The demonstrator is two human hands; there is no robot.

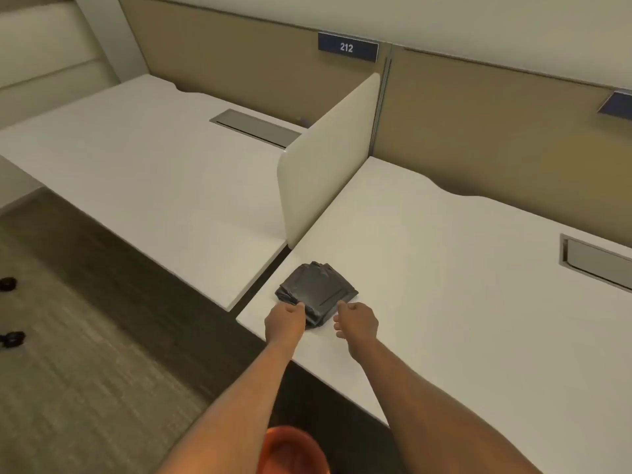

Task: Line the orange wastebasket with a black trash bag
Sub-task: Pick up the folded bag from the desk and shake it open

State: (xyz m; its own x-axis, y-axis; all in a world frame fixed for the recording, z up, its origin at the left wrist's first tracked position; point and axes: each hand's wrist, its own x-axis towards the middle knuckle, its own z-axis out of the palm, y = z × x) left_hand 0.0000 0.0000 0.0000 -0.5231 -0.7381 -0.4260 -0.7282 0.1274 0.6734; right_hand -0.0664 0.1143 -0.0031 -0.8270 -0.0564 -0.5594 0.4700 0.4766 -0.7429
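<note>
A folded stack of black trash bags (pixel 316 290) lies near the front left corner of the right-hand white desk (pixel 444 285). My left hand (pixel 285 323) touches the stack's near left edge, fingers curled against it; whether it grips a bag I cannot tell. My right hand (pixel 357 323) hovers just right of the stack's near corner, fingers loosely curled and holding nothing. The orange wastebasket (pixel 294 449) stands on the floor below the desk edge, between my forearms, with only its rim and part of its inside showing.
A cream divider panel (pixel 325 159) separates this desk from the left-hand white desk (pixel 143 165). Tan partition walls with a "212" sign (pixel 347 46) rise behind. Cable trays (pixel 595 263) sit in both desks. Two black chair casters (pixel 10 338) rest on the carpet at far left.
</note>
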